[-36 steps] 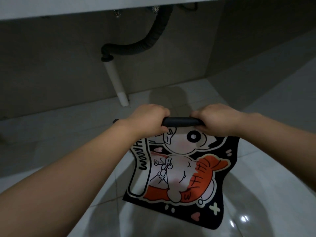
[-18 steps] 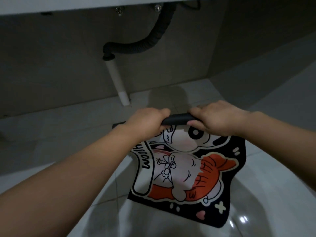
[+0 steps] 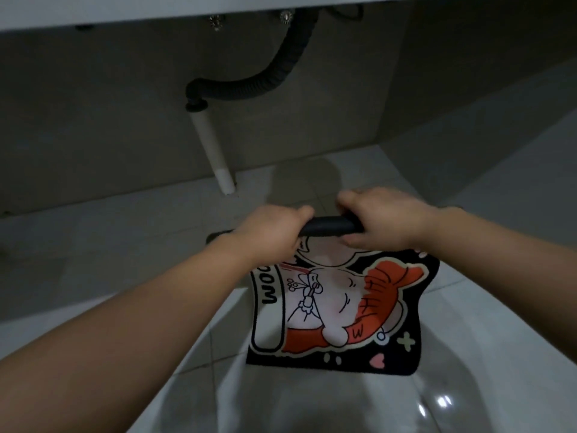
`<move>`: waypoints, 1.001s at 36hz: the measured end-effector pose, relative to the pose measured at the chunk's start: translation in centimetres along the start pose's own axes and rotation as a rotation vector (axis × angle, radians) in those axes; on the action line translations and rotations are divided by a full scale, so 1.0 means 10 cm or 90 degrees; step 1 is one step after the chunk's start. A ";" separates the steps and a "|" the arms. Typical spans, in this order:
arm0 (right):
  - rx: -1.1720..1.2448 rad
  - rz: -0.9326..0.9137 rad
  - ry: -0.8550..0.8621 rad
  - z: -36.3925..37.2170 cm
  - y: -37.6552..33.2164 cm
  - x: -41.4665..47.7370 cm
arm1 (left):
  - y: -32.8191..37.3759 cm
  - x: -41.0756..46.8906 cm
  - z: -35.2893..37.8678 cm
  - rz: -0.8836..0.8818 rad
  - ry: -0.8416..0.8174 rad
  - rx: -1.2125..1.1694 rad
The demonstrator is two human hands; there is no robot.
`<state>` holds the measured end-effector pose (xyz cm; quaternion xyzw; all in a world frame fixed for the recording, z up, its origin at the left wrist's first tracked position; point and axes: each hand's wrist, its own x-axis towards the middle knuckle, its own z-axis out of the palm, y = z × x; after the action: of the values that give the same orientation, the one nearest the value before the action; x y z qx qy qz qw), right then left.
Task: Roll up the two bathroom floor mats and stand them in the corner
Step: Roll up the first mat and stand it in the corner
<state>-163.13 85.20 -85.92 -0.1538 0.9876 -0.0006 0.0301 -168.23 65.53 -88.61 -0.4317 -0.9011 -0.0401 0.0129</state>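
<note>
- Underfoot, across the lower part of the view, pale glossy floor tiles [image 3: 131,245] run up to a grey wall [image 3: 93,126]. A second wall meets it at a corner on the right.
- Along the top edge runs the light underside of a counter [image 3: 125,7].
- One floor mat [image 3: 331,310] is out in the open floor, short of the corner. It is black with a cartoon print in white and orange and some lettering down its left side.
- Its far end is wound into a tight black roll [image 3: 327,225]. The unrolled printed part spreads from that roll towards the camera. Whether the near edge lies flat on the tiles cannot be told.
- The left hand [image 3: 268,235] grips the left part of the roll, fingers curled over the top; a short black end pokes out beyond it.
- The right hand [image 3: 384,220] grasps the right part, fingers over the top and thumb underneath.
- A black ribbed drain hose [image 3: 249,87] curves down from under the counter.
- It joins a white pipe [image 3: 212,151] that slants down to the floor by the wall.
- Two small metal fittings [image 3: 215,21] sit under the counter.
</note>
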 end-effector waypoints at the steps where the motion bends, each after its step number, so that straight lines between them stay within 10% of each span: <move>1: 0.068 0.042 -0.065 -0.02 0.02 0.02 | 0.01 0.00 0.02 0.015 0.023 0.027; 8: 0.068 0.062 -0.074 0.02 0.01 0.10 | 0.03 0.04 0.04 0.019 0.107 0.083; 18: -0.179 -0.156 0.164 0.13 -0.12 0.08 | -0.10 0.05 -0.05 -0.123 -0.160 -0.287; 29: 0.095 0.072 -0.135 -0.01 -0.09 0.10 | 0.05 -0.02 0.00 -0.023 0.092 0.053; 36: -0.097 0.011 0.034 0.09 -0.10 0.07 | 0.02 0.06 -0.12 -0.092 -0.027 -0.004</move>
<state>-163.42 84.02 -86.83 -0.1468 0.9866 0.0709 -0.0082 -168.48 65.97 -87.42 -0.3661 -0.9299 -0.0343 -0.0104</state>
